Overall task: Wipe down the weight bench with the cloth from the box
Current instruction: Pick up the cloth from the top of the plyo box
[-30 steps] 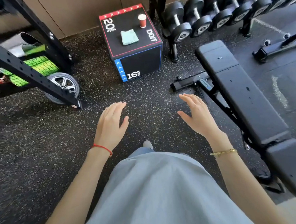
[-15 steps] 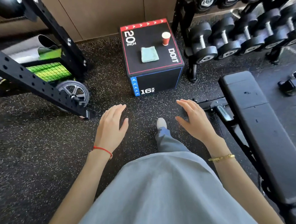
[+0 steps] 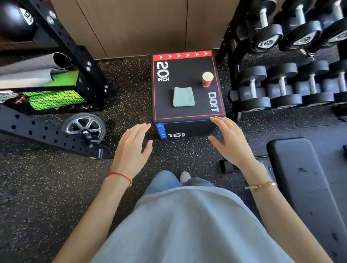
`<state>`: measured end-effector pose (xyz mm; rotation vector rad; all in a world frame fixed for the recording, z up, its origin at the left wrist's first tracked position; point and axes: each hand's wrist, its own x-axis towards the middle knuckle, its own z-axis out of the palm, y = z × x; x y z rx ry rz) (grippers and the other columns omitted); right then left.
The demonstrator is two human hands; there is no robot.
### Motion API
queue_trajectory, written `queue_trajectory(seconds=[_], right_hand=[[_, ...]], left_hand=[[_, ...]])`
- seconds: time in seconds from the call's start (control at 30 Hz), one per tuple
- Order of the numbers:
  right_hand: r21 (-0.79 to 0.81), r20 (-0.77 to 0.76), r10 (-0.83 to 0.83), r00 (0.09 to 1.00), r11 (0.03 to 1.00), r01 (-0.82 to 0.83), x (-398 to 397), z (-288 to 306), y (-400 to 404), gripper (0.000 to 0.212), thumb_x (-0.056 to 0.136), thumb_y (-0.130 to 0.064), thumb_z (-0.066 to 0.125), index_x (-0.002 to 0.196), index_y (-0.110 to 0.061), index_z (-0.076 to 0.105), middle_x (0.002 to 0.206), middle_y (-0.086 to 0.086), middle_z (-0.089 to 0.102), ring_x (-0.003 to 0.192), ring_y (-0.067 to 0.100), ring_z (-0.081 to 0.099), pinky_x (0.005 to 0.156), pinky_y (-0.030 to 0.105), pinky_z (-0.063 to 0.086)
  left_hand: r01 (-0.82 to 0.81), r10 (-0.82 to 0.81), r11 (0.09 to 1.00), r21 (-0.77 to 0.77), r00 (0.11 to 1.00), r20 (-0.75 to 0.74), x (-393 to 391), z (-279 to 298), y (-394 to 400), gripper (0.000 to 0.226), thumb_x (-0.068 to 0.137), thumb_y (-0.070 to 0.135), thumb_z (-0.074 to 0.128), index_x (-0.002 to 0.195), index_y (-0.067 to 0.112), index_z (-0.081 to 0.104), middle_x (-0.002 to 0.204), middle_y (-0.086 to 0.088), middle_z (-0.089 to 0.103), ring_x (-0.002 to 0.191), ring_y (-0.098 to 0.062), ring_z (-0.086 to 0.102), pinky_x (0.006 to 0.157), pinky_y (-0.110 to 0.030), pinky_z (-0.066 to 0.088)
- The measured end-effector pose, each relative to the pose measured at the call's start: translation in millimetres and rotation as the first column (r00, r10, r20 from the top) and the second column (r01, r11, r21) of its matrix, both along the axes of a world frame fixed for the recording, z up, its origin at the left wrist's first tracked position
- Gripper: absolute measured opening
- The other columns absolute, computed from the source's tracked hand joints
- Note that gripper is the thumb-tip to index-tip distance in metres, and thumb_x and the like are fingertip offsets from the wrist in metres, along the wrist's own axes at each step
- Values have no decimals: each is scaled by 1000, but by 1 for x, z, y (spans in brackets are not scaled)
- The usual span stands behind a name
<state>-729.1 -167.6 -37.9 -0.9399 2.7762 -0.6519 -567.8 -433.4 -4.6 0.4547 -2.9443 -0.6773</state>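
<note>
While both hands point(image 3: 131, 150) point(image 3: 231, 144) hover, fingers spread and empty, folded fuzzy teal cloth point(image 3: 183, 96) flat on black box point(image 3: 188, 129), padded bench point(image 3: 306, 178) right.

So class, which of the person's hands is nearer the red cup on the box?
Right. The right hand is just below the red cup, at the box's near right corner; the left hand hovers beyond its left edge.

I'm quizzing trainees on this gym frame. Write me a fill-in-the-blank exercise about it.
1. The cloth lies folded on top of the ____.
2. The cup beside the cloth is coloured ____.
3. Both the left hand and right hand hold ____.
4. The bench is on the person's ____ side.

Missing words: box; red; nothing; right
</note>
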Motion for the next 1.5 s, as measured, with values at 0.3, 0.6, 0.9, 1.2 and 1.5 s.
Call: queue_trajectory(seconds=[0.3, 0.6, 0.9, 1.2, 1.5], right_hand=[[38, 56, 17, 998, 999, -19, -114, -28, -72, 57, 89, -30, 61, 141, -17, 40, 143, 3, 46, 135, 26, 38, 111, 45, 33], [32, 122, -70, 990, 997, 66, -230, -71, -154, 57, 90, -27, 62, 141, -16, 41, 145, 7, 44, 138, 30, 34, 113, 47, 30], [152, 196, -70, 978, 988, 41, -332, -155, -201, 56, 91, -28, 59, 142, -14, 40, 146, 9, 42, 138, 31, 32, 113, 46, 28], [182, 249, 17, 968, 981, -64, -382, -326, -228, 60, 90, -28, 61, 144, -13, 36, 150, 9, 37, 142, 31, 27, 115, 41, 22], [218, 257, 51, 965, 970, -109, -376, -452, -241, 88, 82, -35, 70, 151, -13, 20, 157, 9, 21, 146, 30, 15, 120, 44, 15]], left_hand=[[6, -6, 1000, -4, 999, 41, -118, -19, -65, 45, 96, 18, 56, 140, 10, 50, 141, -7, 53, 133, -21, 45, 116, -36, 31], [57, -50, 996, -64, 994, 102, -251, -63, -157, 45, 96, 21, 55, 140, 10, 50, 142, -7, 52, 133, -22, 44, 119, -38, 26], [114, -99, 991, -73, 979, 178, -350, -151, -187, 44, 93, 17, 57, 136, 7, 53, 138, -11, 55, 130, -27, 49, 116, -43, 30], [83, -75, 995, -50, 986, 147, -408, -311, -185, 42, 95, 19, 51, 135, 6, 53, 139, -10, 54, 131, -28, 48, 114, -46, 33], [73, -69, 997, -17, 982, 175, -418, -430, -172, 44, 94, 23, 47, 135, 6, 54, 137, -11, 56, 129, -30, 50, 109, -51, 38]])
